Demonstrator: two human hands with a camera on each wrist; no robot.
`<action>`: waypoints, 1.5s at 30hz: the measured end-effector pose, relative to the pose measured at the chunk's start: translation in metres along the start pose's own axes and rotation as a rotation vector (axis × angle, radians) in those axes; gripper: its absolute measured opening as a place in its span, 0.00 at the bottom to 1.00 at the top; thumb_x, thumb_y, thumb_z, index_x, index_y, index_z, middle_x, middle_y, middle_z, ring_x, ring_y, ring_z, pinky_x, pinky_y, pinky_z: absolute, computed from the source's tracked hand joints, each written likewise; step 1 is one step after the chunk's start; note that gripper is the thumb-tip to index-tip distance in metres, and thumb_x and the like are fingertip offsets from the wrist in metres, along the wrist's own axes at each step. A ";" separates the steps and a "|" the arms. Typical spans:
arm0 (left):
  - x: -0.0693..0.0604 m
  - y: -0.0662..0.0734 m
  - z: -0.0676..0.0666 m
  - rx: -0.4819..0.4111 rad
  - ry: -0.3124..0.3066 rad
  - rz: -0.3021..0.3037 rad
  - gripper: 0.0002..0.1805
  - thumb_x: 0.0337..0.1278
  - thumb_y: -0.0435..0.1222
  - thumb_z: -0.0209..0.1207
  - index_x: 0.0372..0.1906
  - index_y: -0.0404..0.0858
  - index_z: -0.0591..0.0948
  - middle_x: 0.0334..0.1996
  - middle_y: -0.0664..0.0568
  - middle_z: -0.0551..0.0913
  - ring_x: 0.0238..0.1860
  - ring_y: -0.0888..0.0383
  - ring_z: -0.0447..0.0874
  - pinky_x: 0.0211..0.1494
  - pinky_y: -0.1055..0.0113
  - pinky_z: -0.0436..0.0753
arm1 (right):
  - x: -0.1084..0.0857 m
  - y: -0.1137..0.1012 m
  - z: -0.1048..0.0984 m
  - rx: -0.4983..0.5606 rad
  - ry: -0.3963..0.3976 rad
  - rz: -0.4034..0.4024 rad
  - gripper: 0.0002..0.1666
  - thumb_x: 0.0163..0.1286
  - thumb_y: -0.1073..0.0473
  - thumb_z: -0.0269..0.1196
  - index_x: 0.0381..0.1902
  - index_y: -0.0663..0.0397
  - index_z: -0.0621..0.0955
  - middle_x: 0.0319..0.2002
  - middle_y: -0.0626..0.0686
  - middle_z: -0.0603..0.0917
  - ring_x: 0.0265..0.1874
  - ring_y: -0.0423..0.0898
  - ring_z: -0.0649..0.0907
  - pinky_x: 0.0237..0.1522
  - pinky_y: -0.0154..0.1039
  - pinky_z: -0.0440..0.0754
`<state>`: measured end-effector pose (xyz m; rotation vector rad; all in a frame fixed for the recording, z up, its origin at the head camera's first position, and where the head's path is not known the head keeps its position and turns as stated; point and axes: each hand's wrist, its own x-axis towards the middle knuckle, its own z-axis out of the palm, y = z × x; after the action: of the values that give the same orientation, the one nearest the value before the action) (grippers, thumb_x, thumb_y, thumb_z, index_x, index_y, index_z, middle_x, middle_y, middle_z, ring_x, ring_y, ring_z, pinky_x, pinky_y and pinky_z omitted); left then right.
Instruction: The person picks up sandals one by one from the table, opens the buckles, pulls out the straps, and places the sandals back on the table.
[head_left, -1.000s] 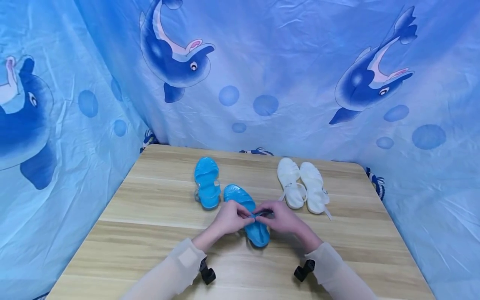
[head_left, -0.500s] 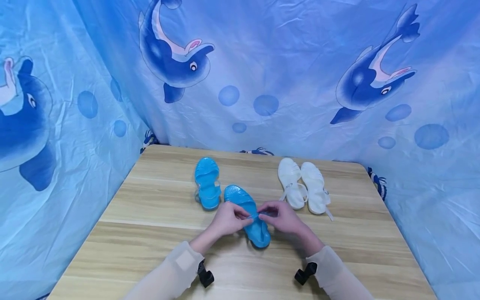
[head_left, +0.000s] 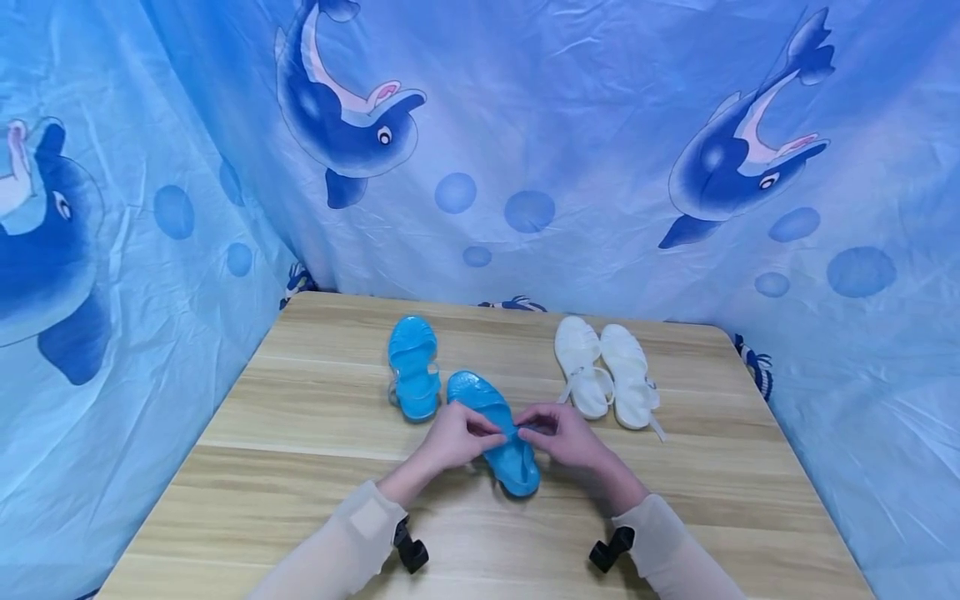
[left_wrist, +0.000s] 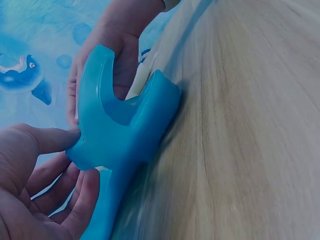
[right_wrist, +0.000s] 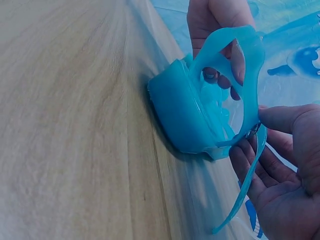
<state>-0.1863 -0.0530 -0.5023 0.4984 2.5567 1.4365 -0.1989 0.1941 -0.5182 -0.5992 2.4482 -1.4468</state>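
A blue sandal [head_left: 474, 392] lies slanted on the table, its heel end toward the person. My left hand [head_left: 459, 435] pinches its ankle strap between thumb and fingers; in the left wrist view the thumb presses on the strap [left_wrist: 95, 130]. From the other side my right hand [head_left: 564, 433] pinches the strap at a small metal buckle [right_wrist: 253, 131], seen in the right wrist view. The strap's loose end [right_wrist: 242, 192] hangs down below the buckle there.
Another blue sandal [head_left: 414, 367] lies behind and to the left. Two white sandals [head_left: 581, 358] lie side by side at the back right of the wooden table [head_left: 300, 400]. A blue dolphin-print curtain [head_left: 525, 100] hangs behind and at both sides.
Since a second ago my right hand has shifted slightly right, and the dark gap with strap under its fingers no longer shows. The sandal has stayed nearly still.
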 end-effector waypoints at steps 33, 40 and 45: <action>0.012 0.003 0.005 -0.018 -0.036 -0.020 0.08 0.64 0.43 0.73 0.41 0.42 0.95 0.36 0.52 0.95 0.35 0.66 0.87 0.36 0.71 0.85 | -0.001 0.001 0.003 0.038 0.023 0.038 0.10 0.76 0.54 0.69 0.51 0.47 0.89 0.51 0.50 0.91 0.50 0.46 0.89 0.52 0.31 0.86; 0.007 -0.002 0.001 -0.080 -0.039 -0.048 0.08 0.63 0.40 0.74 0.41 0.39 0.94 0.33 0.51 0.94 0.31 0.64 0.89 0.35 0.70 0.86 | -0.001 0.005 0.002 0.035 0.029 0.035 0.10 0.77 0.54 0.68 0.52 0.49 0.88 0.50 0.51 0.91 0.48 0.44 0.88 0.50 0.32 0.87; 0.007 -0.004 0.000 -0.109 -0.027 -0.046 0.11 0.65 0.42 0.72 0.45 0.39 0.93 0.34 0.51 0.94 0.29 0.64 0.89 0.35 0.70 0.87 | -0.001 0.004 0.004 0.044 0.031 0.029 0.11 0.75 0.54 0.70 0.51 0.49 0.89 0.50 0.52 0.91 0.47 0.44 0.89 0.50 0.32 0.88</action>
<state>-0.1939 -0.0522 -0.5052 0.4359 2.4372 1.5319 -0.1979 0.1933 -0.5239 -0.5340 2.4316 -1.5054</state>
